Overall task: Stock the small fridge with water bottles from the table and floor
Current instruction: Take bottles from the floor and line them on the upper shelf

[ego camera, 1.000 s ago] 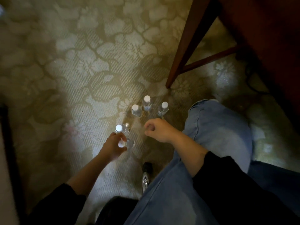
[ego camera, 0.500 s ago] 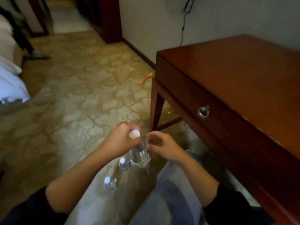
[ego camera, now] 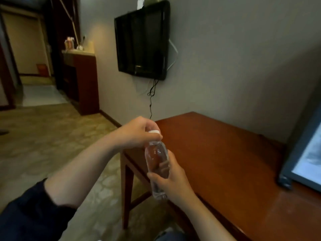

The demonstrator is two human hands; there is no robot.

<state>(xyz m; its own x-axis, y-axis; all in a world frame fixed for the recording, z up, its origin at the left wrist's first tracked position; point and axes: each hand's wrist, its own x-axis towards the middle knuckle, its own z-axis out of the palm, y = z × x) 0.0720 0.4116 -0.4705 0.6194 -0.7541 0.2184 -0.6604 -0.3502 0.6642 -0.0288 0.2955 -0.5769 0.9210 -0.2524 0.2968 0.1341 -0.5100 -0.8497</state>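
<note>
Clear plastic, the water bottle is held nearly upright over the tabletop corner; its white cap is pinched in the left hand grip, its body wrapped by the right hand.

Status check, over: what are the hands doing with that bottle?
Left hand pinches the cap. Right hand grips the water bottle lower down. Held in the air beside the table corner. Nothing seen blocking.

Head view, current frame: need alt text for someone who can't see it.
A person holds a clear water bottle roughly upright in both hands, the left hand gripping the top by its white cap and the right hand wrapped round its lower part, beside a wooden table. A dark television hangs on the wall behind.
</note>
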